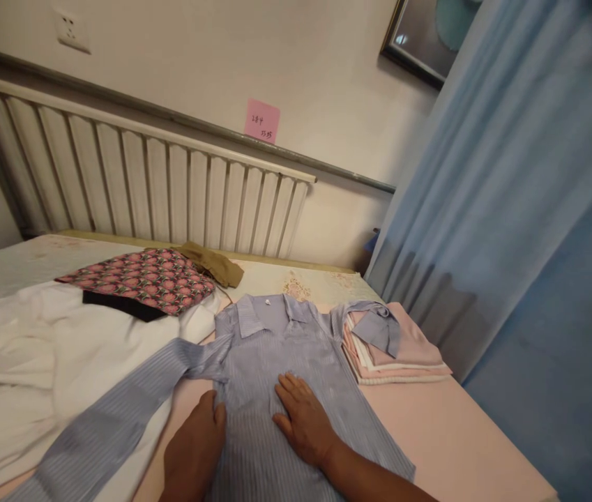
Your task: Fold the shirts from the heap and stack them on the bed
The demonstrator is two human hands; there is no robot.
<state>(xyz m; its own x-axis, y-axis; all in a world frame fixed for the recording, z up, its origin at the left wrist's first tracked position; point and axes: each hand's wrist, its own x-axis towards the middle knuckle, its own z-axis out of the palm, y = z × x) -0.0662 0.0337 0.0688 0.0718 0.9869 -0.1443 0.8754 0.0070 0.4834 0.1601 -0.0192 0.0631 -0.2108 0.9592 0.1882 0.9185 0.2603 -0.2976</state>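
Note:
A blue striped shirt [296, 355] lies front up with its collar away from me. Its left sleeve stretches toward the lower left across white cloth, and its other sleeve is bunched over a folded stack at the right. My right hand [306, 422] rests flat on the shirt's front, fingers extended, holding nothing. At the shirt's left edge is my left hand [194, 443], its fingers curled and the thumb against the fabric. The fingertips of that hand are partly hidden.
White clothing [13, 369], a red patterned cloth [143, 275] and a brown cloth [212, 265] lie at left. Folded pink and white clothes [411, 341] are stacked at right. Behind the bed stands a radiator [160, 188]; a blue curtain [484, 209] hangs at right.

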